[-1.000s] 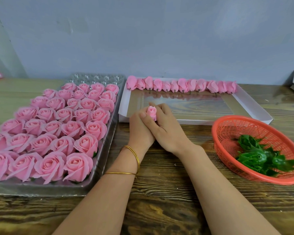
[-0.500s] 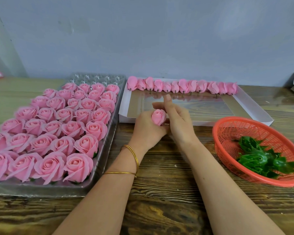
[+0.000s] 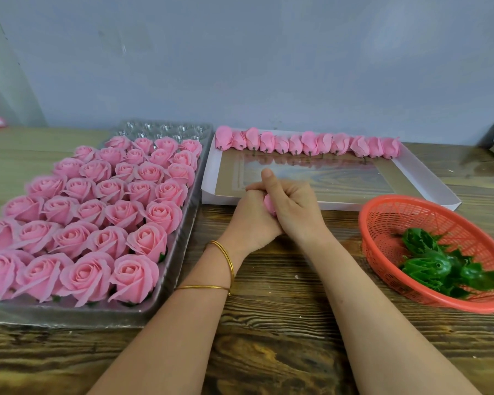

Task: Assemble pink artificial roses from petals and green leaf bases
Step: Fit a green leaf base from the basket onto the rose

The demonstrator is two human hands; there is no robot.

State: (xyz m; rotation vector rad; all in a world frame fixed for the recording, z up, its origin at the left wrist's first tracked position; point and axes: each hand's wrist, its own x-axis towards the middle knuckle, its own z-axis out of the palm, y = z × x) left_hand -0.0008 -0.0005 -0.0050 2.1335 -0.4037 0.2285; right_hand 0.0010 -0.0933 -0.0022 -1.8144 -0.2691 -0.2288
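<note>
A: Hands?
B: Left hand (image 3: 253, 223) and right hand (image 3: 298, 209) both curled round one small pink foam rosebud (image 3: 269, 203), left of the red plastic mesh basket (image 3: 397, 215).
A: Leaf bases?
B: Green plastic leaf bases (image 3: 428, 266) lie inside that basket.

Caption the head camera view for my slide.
Left hand and right hand grip a pink rosebud between a tray of finished roses and a basket of leaf bases.

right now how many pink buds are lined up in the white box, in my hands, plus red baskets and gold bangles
buds in white box: 12
held bud, left hand and right hand: 1
red basket: 1
gold bangles: 2
total: 16
</note>
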